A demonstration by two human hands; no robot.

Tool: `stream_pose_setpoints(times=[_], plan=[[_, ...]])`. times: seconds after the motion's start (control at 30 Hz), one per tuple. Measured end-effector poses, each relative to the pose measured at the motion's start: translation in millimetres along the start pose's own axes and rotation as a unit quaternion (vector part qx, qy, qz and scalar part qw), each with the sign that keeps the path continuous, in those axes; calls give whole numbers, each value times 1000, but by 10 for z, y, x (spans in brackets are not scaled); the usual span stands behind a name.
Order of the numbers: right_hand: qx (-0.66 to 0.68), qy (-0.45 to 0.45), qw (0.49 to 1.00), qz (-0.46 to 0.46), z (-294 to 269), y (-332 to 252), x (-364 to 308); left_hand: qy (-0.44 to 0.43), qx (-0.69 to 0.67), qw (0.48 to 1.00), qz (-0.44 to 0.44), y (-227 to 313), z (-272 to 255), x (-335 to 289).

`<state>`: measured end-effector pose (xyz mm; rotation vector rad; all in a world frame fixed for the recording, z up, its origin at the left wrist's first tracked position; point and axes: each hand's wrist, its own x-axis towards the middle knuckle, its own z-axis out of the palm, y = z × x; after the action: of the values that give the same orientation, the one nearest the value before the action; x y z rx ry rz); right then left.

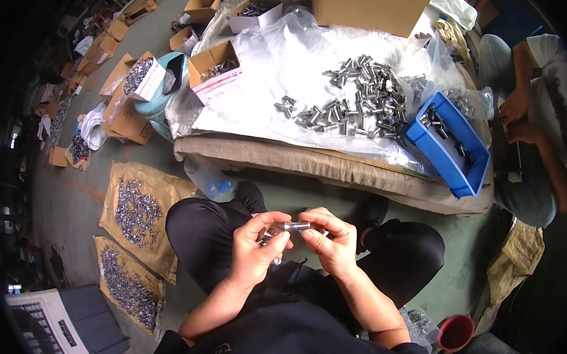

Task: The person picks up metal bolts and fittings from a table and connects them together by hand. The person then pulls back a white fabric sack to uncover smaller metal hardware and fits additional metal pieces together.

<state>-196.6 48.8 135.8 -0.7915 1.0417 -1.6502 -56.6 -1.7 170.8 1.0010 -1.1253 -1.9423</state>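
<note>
Pinching a small metal bolt [295, 227] between them, the left hand [258, 248] and right hand [330, 239] meet above the lap — fingers closed on either end. Both hold it level, the heap of bolts [360, 94] lying well apart on the low table [310, 162].

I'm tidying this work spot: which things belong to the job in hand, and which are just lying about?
In hand:
- left hand
- right hand
- metal bolt held between both
- bolt pile
- blue tray

Lying about:
- cardboard boxes
- red cup
- grey machine

Head view, steep downward, close over lap.
</note>
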Motion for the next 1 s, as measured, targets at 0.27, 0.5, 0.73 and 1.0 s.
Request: stream_pose_setpoints(times=[0.27, 0.5, 0.73, 1.0], plan=[[402, -32, 906, 129, -92, 50, 89, -25, -190, 971, -140, 32, 8, 58], [-74, -27, 993, 88, 28, -67, 28, -9, -222, 956, -194, -13, -61, 113], [-296, -102, 946, -78, 9, -9, 35, 36, -35, 996, -76, -168, -9, 80], [-93, -53, 979, 176, 19, -160, 29, -12, -63, 992, -105, -27, -67, 45]])
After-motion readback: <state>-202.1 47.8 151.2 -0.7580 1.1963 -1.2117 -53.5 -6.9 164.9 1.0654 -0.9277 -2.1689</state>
